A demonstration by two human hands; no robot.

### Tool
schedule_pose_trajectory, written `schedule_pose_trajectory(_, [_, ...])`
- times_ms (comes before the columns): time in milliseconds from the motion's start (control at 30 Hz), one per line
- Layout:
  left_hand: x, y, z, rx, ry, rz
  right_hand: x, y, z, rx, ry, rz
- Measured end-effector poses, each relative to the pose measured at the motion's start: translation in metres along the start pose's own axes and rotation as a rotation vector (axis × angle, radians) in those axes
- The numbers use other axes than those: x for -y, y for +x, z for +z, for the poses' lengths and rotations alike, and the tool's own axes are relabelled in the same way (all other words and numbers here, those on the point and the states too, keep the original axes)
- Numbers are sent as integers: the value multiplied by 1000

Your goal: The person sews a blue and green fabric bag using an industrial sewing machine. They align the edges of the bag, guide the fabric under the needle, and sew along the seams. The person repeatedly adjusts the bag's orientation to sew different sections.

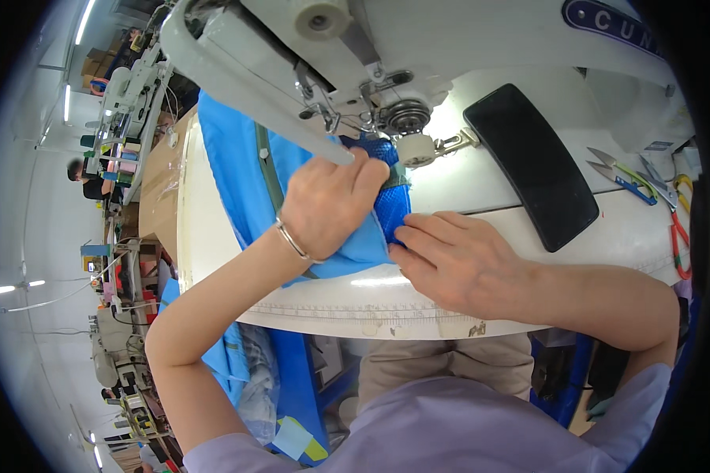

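Note:
Light blue fabric (233, 169) lies over the machine table, with a dark green strip and a darker blue, mesh-like piece (392, 214) along its right edge. My left hand (329, 197) is closed on this fabric just below the sewing machine's (489, 47) needle area, fingers curled and thumb toward the mesh piece. A bracelet circles that wrist. My right hand (459, 264) pinches the fabric's right edge between thumb and fingers, near the table's front. The needle tip and the fabric beneath my left fingers are hidden.
A black phone (532, 165) lies on the table right of the machine head. Beyond it are thread snips (627, 177) and red-and-yellow-handled scissors (677, 236). A printed ruler scale (371, 313) follows the front table edge (347, 325). More blue fabric (230, 363) hangs below at left.

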State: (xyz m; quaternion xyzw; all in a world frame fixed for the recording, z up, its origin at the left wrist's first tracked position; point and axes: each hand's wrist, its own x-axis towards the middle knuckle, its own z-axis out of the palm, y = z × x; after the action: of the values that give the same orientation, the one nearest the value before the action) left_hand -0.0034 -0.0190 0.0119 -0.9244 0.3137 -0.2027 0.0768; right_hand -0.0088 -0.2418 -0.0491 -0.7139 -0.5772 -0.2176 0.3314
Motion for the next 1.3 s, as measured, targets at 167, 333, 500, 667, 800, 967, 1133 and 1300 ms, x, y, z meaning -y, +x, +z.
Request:
schedule_pose_trajectory(167, [-4, -9, 1, 20, -36, 34, -2, -3, 2, -23, -20, -18])
schedule_pose_trajectory(333, [-6, -10, 1, 16, -96, -18, -1, -3, 2, -15, -46, -15])
schedule_pose_trajectory(500, [-5, -4, 0, 6, -130, 28, 1, -4, -2, 77, 0, 15])
schedule_pose_trajectory(667, [-5, 1, 6, -3, -251, -33, -1, -6, 1, 19, -74, -7])
schedule_pose_trajectory(800, [-7, -4, 2, 31, -153, 32, 0, -6, -1, 41, -49, -4])
schedule_pose_trajectory(967, [-12, 0, -8, 67, -80, 222, 2, -7, -5, 125, 13, 11])
schedule_pose_trajectory(1133, [-26, -12, -17, 130, -107, 76, -4, -2, 2, -21, -28, -42])
schedule_pose_trajectory(1300, [-29, -20, -8, 41, -152, 27, -3, 2, -5, 23, -42, -52])
